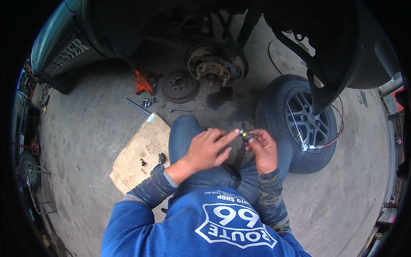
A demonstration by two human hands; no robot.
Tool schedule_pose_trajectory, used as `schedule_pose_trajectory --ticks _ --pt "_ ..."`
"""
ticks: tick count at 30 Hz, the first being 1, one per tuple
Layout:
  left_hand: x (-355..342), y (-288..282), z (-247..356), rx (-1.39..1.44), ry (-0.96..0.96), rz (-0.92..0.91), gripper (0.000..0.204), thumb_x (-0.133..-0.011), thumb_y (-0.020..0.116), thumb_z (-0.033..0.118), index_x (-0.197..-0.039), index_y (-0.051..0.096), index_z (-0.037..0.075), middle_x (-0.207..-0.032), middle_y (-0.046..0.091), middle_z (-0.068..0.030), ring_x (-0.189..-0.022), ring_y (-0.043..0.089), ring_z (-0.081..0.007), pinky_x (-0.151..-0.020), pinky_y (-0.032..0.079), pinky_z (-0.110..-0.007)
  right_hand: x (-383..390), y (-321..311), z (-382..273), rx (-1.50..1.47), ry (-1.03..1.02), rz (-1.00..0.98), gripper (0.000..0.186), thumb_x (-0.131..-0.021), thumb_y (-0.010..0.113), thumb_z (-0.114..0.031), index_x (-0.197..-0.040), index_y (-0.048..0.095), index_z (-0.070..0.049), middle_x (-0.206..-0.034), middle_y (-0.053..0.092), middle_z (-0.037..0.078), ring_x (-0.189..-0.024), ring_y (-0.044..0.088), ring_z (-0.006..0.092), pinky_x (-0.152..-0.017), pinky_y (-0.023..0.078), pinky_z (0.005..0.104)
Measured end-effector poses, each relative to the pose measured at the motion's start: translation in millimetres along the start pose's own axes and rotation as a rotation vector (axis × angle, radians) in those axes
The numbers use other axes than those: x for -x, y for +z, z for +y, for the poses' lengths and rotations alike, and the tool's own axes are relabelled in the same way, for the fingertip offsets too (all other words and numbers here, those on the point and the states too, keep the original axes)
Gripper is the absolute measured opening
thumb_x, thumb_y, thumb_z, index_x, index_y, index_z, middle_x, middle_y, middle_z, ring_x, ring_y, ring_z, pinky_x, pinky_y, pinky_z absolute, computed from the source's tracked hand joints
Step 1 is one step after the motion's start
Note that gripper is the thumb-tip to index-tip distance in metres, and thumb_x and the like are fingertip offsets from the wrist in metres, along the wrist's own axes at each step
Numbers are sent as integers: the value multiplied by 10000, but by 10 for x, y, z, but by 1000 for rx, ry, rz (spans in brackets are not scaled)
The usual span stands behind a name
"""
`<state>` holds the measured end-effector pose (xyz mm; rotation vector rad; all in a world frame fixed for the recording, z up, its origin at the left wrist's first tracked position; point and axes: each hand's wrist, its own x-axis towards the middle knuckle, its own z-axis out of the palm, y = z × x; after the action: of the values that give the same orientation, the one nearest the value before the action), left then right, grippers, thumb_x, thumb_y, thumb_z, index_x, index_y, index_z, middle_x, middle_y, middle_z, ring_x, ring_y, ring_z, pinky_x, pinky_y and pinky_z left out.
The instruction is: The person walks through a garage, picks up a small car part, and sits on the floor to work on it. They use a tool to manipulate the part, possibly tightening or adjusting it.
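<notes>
Above my lap, my right hand point(262, 150) pinches a small piston-like part point(245, 135) between thumb and fingers. The part has a shiny yellowish band and a rounded black end. My left hand point(207, 147) comes in from the left, its index fingertip meeting the part's upper end. Something thin and dark shows beside the left fingers, too small to name. Beside my left knee lies a worn cardboard sheet point(137, 145), bearing a small yellow-and-black part point(142, 162), a dark lump-shaped part point(162, 158) and other small bits.
Ahead is an exposed wheel hub point(214, 73) under the raised vehicle. A brake drum point(180, 88), an orange jack stand point(143, 82), several lug nuts point(147, 102), a wrench point(180, 110) and a metal bar point(137, 105) lie nearby. At right, an air blow gun point(305, 145) rests on a wheel point(276, 115).
</notes>
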<state>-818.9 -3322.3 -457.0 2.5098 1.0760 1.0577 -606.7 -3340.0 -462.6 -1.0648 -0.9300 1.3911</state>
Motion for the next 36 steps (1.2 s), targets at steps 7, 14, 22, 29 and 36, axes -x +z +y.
schedule_pose_trajectory --ticks 7,14,22,29,36 --pt "-18 -137 -152 -152 57 -102 634 -807 697 182 -1414 534 267 -1148 580 -107 -988 590 -267 -783 536 -377 17 -25 5 -33 16 8 177 -937 615 -33 -1109 596 3 -966 657 63 -819 626 129 -723 510 249" --pt "1498 -450 -1250 -163 -1027 301 529 -962 577 326 -1456 468 173 -1241 535 -192 -1055 600 -351 -895 502 -422 190 -533 38 63 -87 76 202 -968 618 -92 -1150 561 -27 -1015 626 69 -853 615 125 -716 509 249" --pt "3594 -82 -989 -315 -1809 -204 586 -1006 446 438 -1544 308 252 -1332 513 -216 -1145 592 -393 -927 491 -494 218 -918 114 152 20 200 259 -975 622 -114 -1216 568 -37 -1025 632 62 -832 629 115 -714 532 225" --pt "3921 655 -1541 -379 -1649 -268 360 -976 492 269 -1303 565 134 -1137 639 -171 -994 664 -373 -847 530 -478 56 -708 147 256 73 153 212 -967 625 -98 -1165 572 -44 -999 615 38 -796 609 99 -702 519 216" --pt "3910 640 -1614 -399 -1754 -92 271 -932 528 202 -1147 581 46 -1103 625 -190 -932 669 -396 -810 541 -482 122 -651 143 325 108 172 192 -961 619 -89 -1147 580 -55 -1005 616 24 -791 603 94 -692 512 221"
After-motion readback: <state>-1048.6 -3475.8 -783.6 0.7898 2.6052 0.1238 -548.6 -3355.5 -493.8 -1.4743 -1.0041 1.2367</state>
